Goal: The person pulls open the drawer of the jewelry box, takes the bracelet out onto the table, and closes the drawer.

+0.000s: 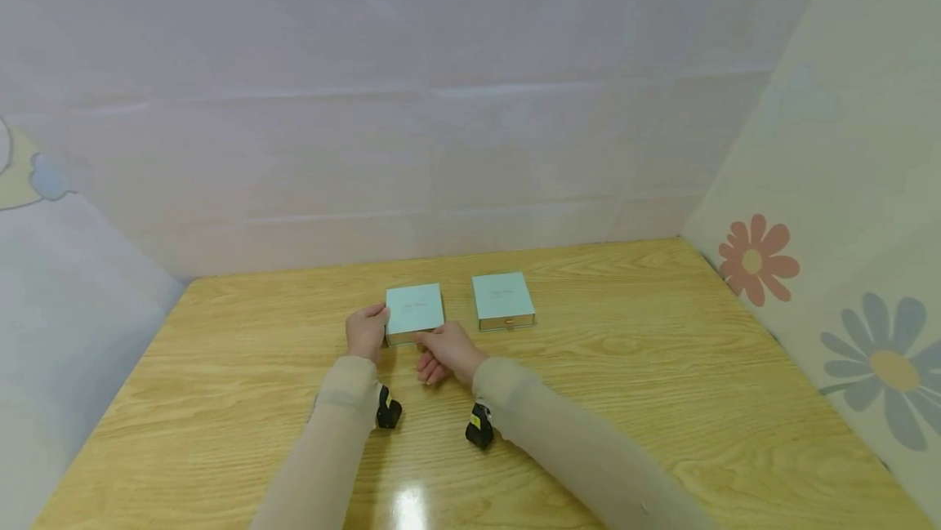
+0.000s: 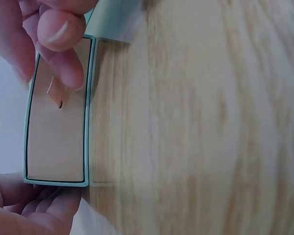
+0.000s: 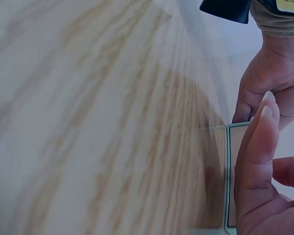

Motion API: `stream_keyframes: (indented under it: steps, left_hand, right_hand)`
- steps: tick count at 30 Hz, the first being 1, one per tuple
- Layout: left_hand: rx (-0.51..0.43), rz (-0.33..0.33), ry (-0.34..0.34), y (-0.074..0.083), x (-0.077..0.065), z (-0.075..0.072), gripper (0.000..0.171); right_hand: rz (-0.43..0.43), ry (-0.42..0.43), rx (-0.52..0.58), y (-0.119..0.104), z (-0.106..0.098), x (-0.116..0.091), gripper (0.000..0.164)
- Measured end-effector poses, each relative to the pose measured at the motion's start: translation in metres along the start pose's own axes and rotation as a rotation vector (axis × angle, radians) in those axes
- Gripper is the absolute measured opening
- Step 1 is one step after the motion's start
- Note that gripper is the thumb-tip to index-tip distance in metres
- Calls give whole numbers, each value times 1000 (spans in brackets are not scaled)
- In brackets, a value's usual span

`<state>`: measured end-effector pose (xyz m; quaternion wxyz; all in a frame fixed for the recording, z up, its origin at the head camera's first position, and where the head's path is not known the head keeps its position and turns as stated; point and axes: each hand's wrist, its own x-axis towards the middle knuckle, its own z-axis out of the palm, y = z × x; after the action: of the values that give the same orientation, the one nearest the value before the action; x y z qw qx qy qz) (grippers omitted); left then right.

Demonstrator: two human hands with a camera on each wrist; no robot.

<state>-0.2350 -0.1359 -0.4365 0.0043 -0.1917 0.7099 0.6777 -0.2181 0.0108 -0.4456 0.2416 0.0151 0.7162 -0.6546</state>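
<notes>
A pale mint drawer box [image 1: 415,309] lies on the wooden table, its tan drawer front [image 2: 56,147] facing the person. The left hand [image 1: 365,331] holds the box at its left side. In the left wrist view its fingers [image 2: 54,208] bend against that side. At the front of the box is the right hand [image 1: 450,352], its fingertips right at the small tan pull tab [image 2: 56,92]. Most of the tab shows beside a fingertip, and the drawer front sits within the mint sleeve. The right wrist view shows the right hand's fingers [image 3: 257,161] covering much of that front.
A second mint drawer box [image 1: 503,299], with a small pull tab on its front, stands to the right on the table [image 1: 662,367]. A pale wall sheet [image 1: 441,146] rises behind the table, and a flowered sheet [image 1: 845,252] borders the right side.
</notes>
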Motion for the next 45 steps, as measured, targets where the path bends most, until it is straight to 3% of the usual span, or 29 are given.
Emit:
stream_keyframes:
  steps: [35,45]
  left_hand:
    - [37,-17,62,-4,6,7,36]
    - [14,-19,112,-3,4,10,34]
  right_hand:
    - [80,63,56,2,13,11,26]
    - [108,68,40,0,14,13,26]
